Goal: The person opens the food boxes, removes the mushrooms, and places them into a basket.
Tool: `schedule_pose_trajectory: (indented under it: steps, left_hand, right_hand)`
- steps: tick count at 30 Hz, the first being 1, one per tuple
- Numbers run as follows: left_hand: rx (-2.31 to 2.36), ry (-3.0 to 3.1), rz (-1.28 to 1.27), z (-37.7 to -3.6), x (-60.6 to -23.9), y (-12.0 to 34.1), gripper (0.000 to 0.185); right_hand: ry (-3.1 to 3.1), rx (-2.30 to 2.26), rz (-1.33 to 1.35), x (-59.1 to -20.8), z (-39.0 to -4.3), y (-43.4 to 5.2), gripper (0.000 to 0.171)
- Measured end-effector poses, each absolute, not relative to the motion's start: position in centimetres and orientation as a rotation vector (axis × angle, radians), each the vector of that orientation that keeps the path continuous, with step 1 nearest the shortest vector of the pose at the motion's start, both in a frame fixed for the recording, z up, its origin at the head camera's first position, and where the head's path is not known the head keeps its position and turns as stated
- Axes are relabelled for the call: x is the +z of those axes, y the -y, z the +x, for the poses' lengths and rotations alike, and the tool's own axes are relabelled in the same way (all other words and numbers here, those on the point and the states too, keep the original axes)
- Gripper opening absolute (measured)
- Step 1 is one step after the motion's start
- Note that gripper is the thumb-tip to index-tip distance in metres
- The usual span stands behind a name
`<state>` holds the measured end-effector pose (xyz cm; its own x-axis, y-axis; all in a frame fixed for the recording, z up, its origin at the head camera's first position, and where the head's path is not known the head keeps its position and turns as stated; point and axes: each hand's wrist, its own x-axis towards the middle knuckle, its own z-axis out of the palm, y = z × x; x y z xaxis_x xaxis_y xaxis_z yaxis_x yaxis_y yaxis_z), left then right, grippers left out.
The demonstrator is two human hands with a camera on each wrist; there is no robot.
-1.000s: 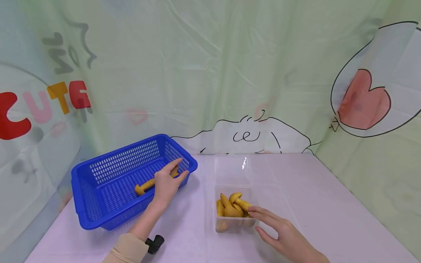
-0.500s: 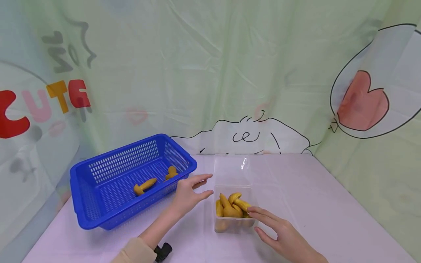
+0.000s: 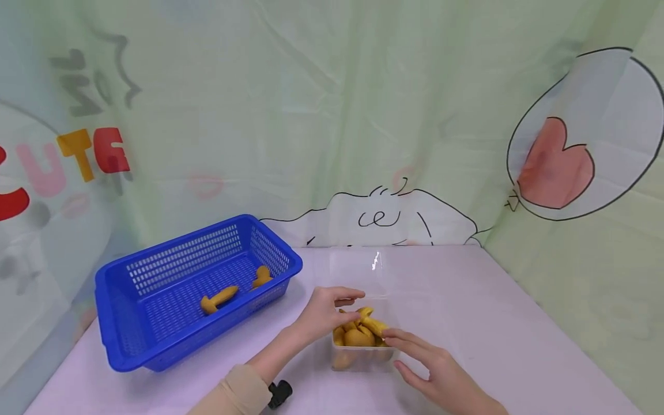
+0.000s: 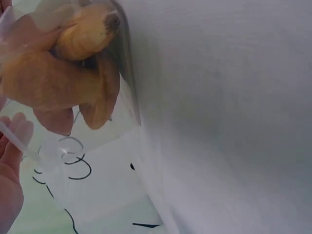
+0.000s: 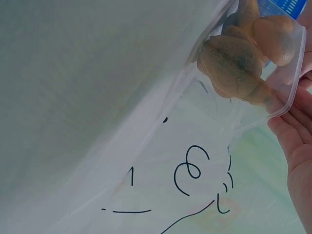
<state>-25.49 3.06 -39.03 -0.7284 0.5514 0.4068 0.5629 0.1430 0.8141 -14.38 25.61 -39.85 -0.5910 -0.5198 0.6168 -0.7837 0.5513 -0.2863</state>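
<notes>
Saw a clear, thin-walled plastic box (image 3: 363, 362) on the smooth lilac worktop (image 3: 451, 305), heaped with yellow-tan mushrooms (image 3: 359, 338), rounded in cap and thick in stem. Noted a glossy, see-through lid (image 3: 358, 271) laid back behind. Caught the left hand's grip (image 3: 323, 314) angled over the box from the left, thumb and fingers apart; could not tell about contact with the mushrooms. Found the right hand's grip (image 3: 441, 369) at the right wall, fingers extended, thumb held away. Spotted two curvy mushrooms (image 3: 224, 295) inside a blue, slotted plastic basket (image 3: 176, 305) farther left.
</notes>
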Motion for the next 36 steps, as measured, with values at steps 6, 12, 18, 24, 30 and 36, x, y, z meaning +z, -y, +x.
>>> schedule_pose_trajectory:
  steps: [6, 12, 18, 24, 30, 36]
  left_hand:
    - [-1.652, 2.408, -1.148, -25.6, -39.3, -3.9, 0.034]
    - [-1.558, 2.48, -1.121, -25.6, -39.3, -3.9, 0.034]
    - [-1.321, 2.571, -1.085, -25.5, -39.4, -4.2, 0.035]
    - [-1.235, 2.615, -1.046, -25.4, -39.3, -4.5, 0.028]
    - [-1.128, 2.666, -1.014, -25.2, -38.9, -4.8, 0.023]
    - [-1.03, 2.665, -1.022, -25.1, -38.6, -5.0, 0.017]
  right_hand:
    - [2.37, 0.768, 1.035, -39.6, -14.2, -25.6, 0.036]
    - [2.325, 0.752, 1.043, -39.9, -14.5, -25.5, 0.045]
    - [2.327, 0.756, 1.04, -39.9, -14.4, -25.6, 0.049]
    - [2.333, 0.765, 1.029, -40.0, -14.4, -25.6, 0.052]
    - [2.329, 0.772, 1.035, -39.8, -14.4, -25.5, 0.049]
    - [2.354, 0.806, 1.044, -39.5, -14.2, -25.6, 0.039]
